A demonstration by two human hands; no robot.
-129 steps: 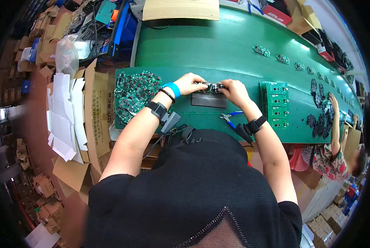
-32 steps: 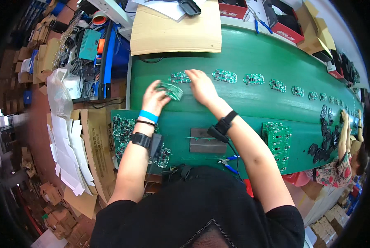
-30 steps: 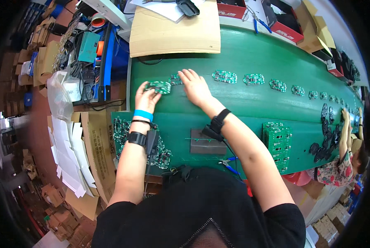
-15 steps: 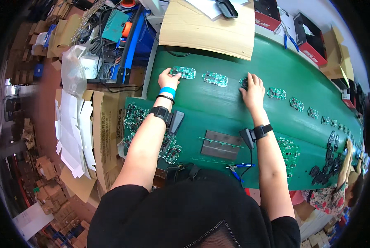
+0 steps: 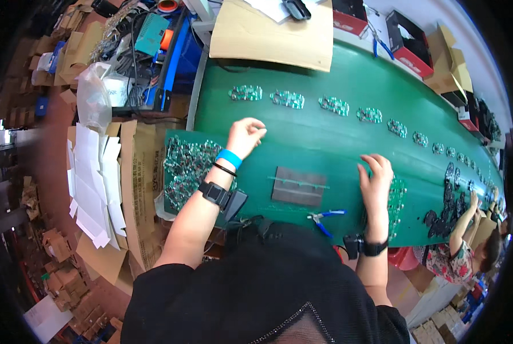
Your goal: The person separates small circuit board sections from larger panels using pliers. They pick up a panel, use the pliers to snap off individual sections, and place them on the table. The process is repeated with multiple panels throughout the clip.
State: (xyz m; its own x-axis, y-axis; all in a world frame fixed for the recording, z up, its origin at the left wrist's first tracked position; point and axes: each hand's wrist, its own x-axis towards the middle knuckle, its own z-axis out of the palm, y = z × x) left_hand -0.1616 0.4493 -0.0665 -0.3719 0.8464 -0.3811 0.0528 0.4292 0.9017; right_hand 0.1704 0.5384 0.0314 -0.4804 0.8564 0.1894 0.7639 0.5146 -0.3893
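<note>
Green bench [image 5: 302, 143] w/ PCB row [image 5: 288, 100]; L hand [image 5: 245, 137] (tips parted, empty) hangs between row & PCB heap [image 5: 187, 169]; R hand [image 5: 376, 182], fingers spread, empty, nr green panels [image 5: 397, 198].

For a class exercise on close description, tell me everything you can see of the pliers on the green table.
The pliers have blue handles and short, metallic-looking jaws. They lie on the green table, handles spread in a V, jaws pointing toward the picture's left. One handle runs right; the other slants toward the black shirt, and whether it touches is unclear. Below the dark block in the picture, they are clear of the left hand and right hand.
</note>
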